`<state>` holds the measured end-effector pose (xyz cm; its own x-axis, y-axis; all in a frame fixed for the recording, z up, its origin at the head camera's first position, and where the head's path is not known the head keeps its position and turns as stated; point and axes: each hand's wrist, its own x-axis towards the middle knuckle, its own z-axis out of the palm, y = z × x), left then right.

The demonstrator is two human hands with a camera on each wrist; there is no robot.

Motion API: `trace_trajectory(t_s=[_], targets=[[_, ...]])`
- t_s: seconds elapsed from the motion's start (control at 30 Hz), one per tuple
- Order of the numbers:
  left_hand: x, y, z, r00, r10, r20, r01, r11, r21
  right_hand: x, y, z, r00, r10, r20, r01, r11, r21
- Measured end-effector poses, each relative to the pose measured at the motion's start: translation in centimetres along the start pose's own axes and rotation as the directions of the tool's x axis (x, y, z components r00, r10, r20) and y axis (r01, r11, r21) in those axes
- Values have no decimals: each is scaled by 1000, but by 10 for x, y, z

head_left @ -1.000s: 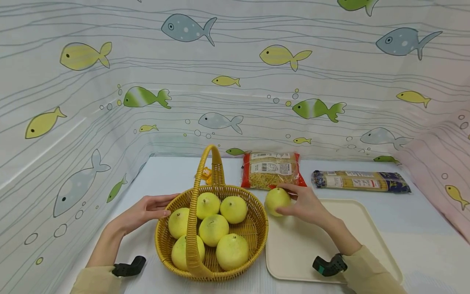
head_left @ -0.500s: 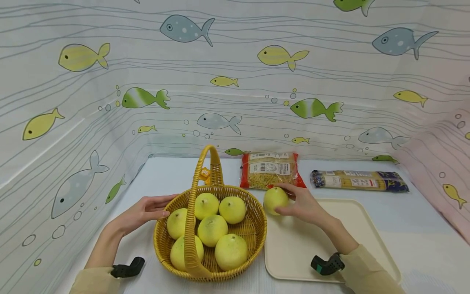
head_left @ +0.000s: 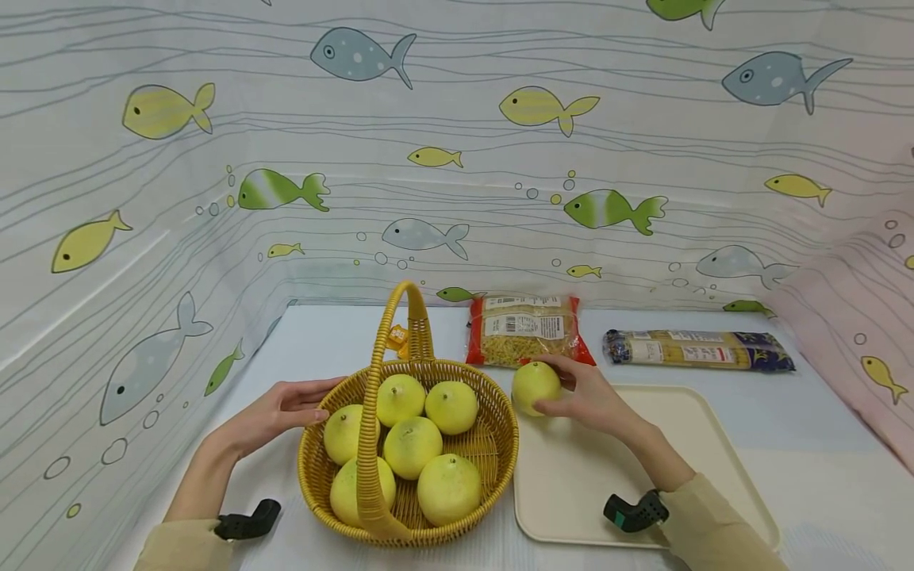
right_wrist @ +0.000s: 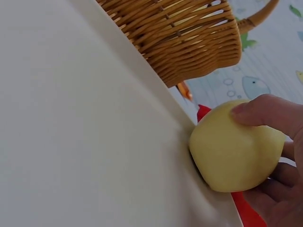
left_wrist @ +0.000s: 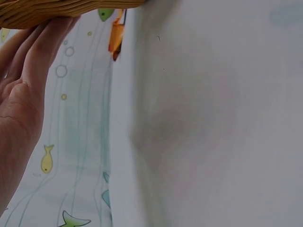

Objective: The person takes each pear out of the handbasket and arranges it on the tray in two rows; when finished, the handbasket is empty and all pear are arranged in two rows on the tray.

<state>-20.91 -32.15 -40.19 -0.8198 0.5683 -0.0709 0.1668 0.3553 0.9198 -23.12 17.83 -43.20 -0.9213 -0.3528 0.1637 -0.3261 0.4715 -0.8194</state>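
My right hand (head_left: 589, 396) grips a round yellow-green pomelo (head_left: 534, 387) at the far left corner of the cream tray (head_left: 628, 492). In the right wrist view, the thumb lies over this pomelo (right_wrist: 236, 151) and the fingers reach behind it, with its underside at the tray surface. A woven basket (head_left: 503, 484) with a tall handle stands left of the tray and holds several more pomelos (head_left: 412, 448). My left hand (head_left: 289, 408) rests at the basket's left rim, fingers extended. The left wrist view shows those straight fingers (left_wrist: 40, 56) against the basket wall (left_wrist: 66, 12).
Behind the tray lies a red-edged bag of pasta (head_left: 527, 333). A long pack of spaghetti (head_left: 700, 350) is to its right. A small orange packet (head_left: 398, 339) shows behind the basket handle. Fish-patterned cloth walls (head_left: 500, 222) close off the back and sides.
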Motion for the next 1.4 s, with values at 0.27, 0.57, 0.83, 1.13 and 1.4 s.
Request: trace_trajectory(t_s=[0.27,0.57,0.83,1.13,1.4], targets=[[-1,0,0,1000,-5,-5,5,1000,4,1,0,0,1000,-3,14,2,999,47],[1,1,1,1000,-24,-7,24,1000,2,0,2,-2,999,17,43,-19,999,39],[1,3,2,999,-34,-12,34,999,3,0,3,-1,999,11,47,-13,999,40],[0,4,1,1000,-20,-8,20,1000,-2,0,3,0,999,4,50,-6,999,41],[1,0,1,1000,-2,3,2,1000,-16,1,5,0,999,5,43,-6,999,34]])
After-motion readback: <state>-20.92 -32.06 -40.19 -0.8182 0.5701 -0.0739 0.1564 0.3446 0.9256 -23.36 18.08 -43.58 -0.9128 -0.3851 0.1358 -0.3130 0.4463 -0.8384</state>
